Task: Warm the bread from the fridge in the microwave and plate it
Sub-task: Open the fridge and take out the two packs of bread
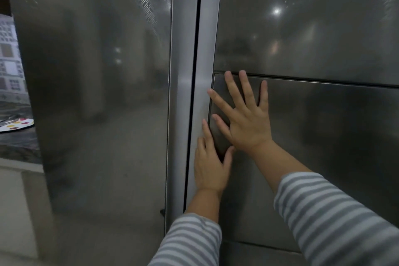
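A steel two-door fridge fills the view, its left door (103,93) and right door (313,28) both closed, with a dark seam between them. My right hand (246,119) lies flat with fingers spread on a recessed panel (334,147) of the right door. My left hand (210,166) rests flat just below it, by the door's inner edge (205,49) next to the seam. Neither hand holds anything. No bread, microwave or serving plate shows here.
At the far left a dark stone counter (19,147) carries a white plate with coloured dots (17,124) and cutlery on it. A tiled wall (10,60) rises behind it. A pale cabinet front (19,211) stands below the counter.
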Tool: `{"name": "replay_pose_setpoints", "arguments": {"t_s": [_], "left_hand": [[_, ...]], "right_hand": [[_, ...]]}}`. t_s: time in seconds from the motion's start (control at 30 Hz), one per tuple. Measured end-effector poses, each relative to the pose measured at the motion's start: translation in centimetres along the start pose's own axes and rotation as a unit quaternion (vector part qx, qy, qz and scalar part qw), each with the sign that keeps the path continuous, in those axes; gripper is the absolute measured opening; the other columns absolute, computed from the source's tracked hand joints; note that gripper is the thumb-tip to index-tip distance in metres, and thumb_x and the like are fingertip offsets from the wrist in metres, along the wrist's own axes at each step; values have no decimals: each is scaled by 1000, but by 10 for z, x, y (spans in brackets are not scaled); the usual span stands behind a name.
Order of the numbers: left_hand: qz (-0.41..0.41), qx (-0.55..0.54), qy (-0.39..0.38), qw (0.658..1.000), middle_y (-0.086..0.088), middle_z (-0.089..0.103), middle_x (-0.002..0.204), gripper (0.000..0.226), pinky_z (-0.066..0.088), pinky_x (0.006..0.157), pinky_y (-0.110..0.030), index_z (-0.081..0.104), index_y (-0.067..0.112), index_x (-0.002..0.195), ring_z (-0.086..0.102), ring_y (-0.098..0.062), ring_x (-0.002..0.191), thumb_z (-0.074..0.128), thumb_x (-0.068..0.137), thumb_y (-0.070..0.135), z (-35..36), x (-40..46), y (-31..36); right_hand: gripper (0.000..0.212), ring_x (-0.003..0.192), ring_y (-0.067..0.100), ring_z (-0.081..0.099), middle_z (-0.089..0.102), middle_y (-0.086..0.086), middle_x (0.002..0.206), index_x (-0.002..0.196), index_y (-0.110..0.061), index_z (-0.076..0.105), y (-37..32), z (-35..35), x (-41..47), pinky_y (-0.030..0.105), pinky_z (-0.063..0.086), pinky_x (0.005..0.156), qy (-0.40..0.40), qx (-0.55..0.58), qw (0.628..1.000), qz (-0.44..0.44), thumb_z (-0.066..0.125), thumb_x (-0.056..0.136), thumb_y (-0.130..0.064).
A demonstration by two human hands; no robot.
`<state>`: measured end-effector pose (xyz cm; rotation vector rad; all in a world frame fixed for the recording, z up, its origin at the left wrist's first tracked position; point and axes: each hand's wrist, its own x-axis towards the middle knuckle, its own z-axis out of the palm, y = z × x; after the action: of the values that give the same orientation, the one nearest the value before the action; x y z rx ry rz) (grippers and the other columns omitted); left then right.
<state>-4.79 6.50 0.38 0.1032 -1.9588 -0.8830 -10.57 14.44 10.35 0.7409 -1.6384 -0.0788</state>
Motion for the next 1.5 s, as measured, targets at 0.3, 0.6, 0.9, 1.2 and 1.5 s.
{"name": "replay_pose_setpoints", "arguments": {"t_s": [0.3, 0.6, 0.9, 1.2, 1.5], "left_hand": [[-40, -16, -18, 999, -4, 38, 136, 100, 45, 88, -31, -19, 38, 146, 49, -18, 113, 59, 85, 52, -9, -6, 11], [-26, 52, 18, 998, -7, 36, 144, 95, 50, 92, -38, -18, 31, 146, 49, -23, 121, 54, 87, 52, -35, -47, 42], [136, 24, 29, 990, -2, 52, 135, 54, 48, 87, -35, 28, 20, 146, 50, -15, 114, 44, 95, 13, -102, -104, 77], [45, 101, -44, 993, -9, 7, 158, 106, 7, 117, -51, -10, 25, 149, 5, -23, 145, 40, 72, 77, -160, -144, 91], [135, 101, -243, 955, 0, -39, 151, 117, -9, 113, -61, -30, 21, 145, -32, -20, 141, 35, 72, 85, -169, -179, 138]], "right_hand": [[59, 147, 34, 12, 12, 8, 160, 151, -40, 14, 22, -11, -6, 62, 14, 114, -38, -20, 996, -78, 30, 97, -58], [61, 147, 36, 8, 9, 11, 161, 152, -39, 13, 18, -62, -23, 65, 10, 112, -30, 13, 997, -73, 34, 97, -55], [42, 144, 35, 18, 20, 17, 153, 133, -24, 37, -16, -153, -41, 63, 14, 113, 45, 111, 993, -4, 47, 94, -37], [59, 147, 37, 7, 11, 15, 160, 151, -34, 20, -48, -271, -48, 62, 5, 115, -102, -18, 995, -5, 33, 96, -53], [67, 148, 35, -2, -2, 11, 161, 152, -39, 9, -32, -349, -102, 64, -1, 114, -196, -113, 971, 79, 34, 93, -59]]}}
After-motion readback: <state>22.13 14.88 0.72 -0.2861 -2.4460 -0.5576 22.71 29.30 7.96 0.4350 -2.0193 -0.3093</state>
